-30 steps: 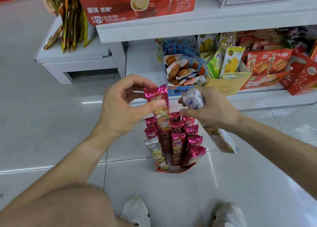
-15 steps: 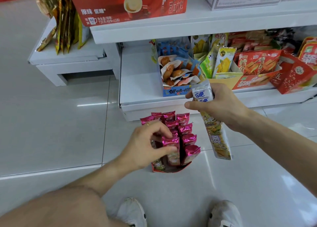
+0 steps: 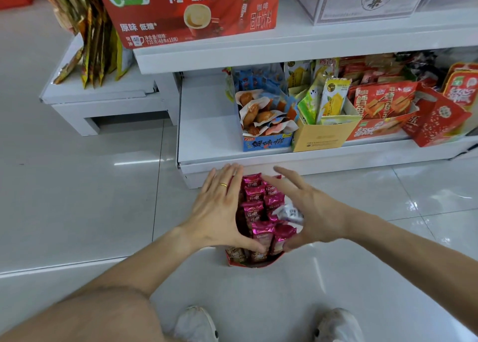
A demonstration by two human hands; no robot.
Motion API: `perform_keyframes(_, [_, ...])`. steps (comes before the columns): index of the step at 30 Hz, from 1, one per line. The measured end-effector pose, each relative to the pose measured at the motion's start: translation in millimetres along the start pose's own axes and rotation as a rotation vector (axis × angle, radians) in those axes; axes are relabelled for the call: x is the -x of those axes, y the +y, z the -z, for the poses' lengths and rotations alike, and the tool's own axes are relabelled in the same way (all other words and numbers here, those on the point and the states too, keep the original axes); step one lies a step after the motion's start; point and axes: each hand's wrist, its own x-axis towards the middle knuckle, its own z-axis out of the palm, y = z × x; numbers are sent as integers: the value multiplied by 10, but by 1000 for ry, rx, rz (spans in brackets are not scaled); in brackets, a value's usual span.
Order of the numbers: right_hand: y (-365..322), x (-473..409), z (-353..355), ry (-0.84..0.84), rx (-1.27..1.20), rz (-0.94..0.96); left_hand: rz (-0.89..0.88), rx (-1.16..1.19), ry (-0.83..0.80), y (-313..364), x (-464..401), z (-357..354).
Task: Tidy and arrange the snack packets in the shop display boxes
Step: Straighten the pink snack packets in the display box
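Now, head view, centre of frame: 2 hands bracketing a red display box (image 3: 254,263) on the pale tiled floor (image 3: 77,199). Left hand (image 3: 219,212) flat against the box's left side, fingers straight and together, thumb across the near packets. Right hand (image 3: 310,212) spread at the right side, fingers apart and extended, gripping nothing. White packet (image 3: 291,212), held up in the right hand 0.5 s ago, now lying at the right edge of the pink packets (image 3: 258,207), partly hidden by the right palm; whether touched by that palm, impossible to tell. Left hand, 0.5 s ago curled down among the pink packets, now opened out against the side. Likely meaning: last loose packet placed, both palms squaring the rows; box probably near ready for the shelf.

Same view, upper half: white lower shelf (image 3: 207,124) with a bare stretch at centre, just left of a blue box of snacks (image 3: 266,124), a yellow box (image 3: 323,135) and red boxes (image 3: 382,114) running toward the right edge. Above, at top centre, a large red Nescafe carton (image 3: 186,8); at upper left, hanging gold packets (image 3: 88,39). Bottom of frame: a bare knee and 2 white shoes (image 3: 196,323).

In the way: shelf lip directly behind the box, close to the left fingertips; white packet sitting crooked, likely to slip out on lifting.
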Motion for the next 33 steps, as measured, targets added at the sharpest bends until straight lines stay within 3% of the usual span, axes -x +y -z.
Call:
perform_keyframes(5, [121, -176, 36, 112, 33, -42, -43, 15, 69, -79, -92, -32])
perform_keyframes(8, [102, -190, 61, 88, 18, -1, -53, 98, 46, -189, -49, 38])
perform_keyframes(15, [49, -72, 248, 93, 2, 11, 323, 656, 48, -615, 330, 128])
perform_keyframes(18, [-125, -129, 417, 166, -15, 50, 390, 881, 43, -639, 383, 11])
perform_keyframes(26, [-686, -214, 84, 132, 42, 139, 339, 1071, 66, -420, 190, -147])
perform_keyframes(33, [-773, -193, -339, 218, 218, 182, 328, 1196, 76, -428, 175, -210])
